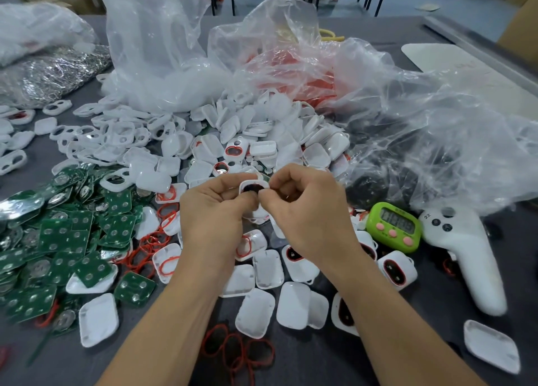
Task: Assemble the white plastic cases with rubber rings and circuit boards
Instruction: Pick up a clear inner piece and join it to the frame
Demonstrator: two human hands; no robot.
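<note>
1. Grey table (334,362) fills the view, parts scattered all over it, and the green timer (393,227) sits there as our marker.
2. Left of the timer and a touch farther back, both hands meet above the clutter.
3. Left hand (212,211): the grip is curled tight, thumb and fingers pinching the left edge of a white plastic case (252,185).
4. Right hand (308,211): the grip is narrow, fingertips pinching the right edge of that same case. Its dark oval opening faces the camera.
5. A sliver of green shows at the case's top edge, too small to tell what it is.
6. Far left of the timer, green circuit boards (67,234) lie in a big overlapping heap.
7. Nearer the camera than the timer and to its left, red rubber rings (238,347) lie in a loose bunch between the forearms.
8. Loose cases (267,266) dot the table just left of the timer, some with red rings in them, and a bigger heap of cases (233,129) is piled farther back.
9. Just right of the timer lies a white controller (465,257).
10. Behind the timer, clear plastic bags (163,50) billow up, one showing red inside.
</note>
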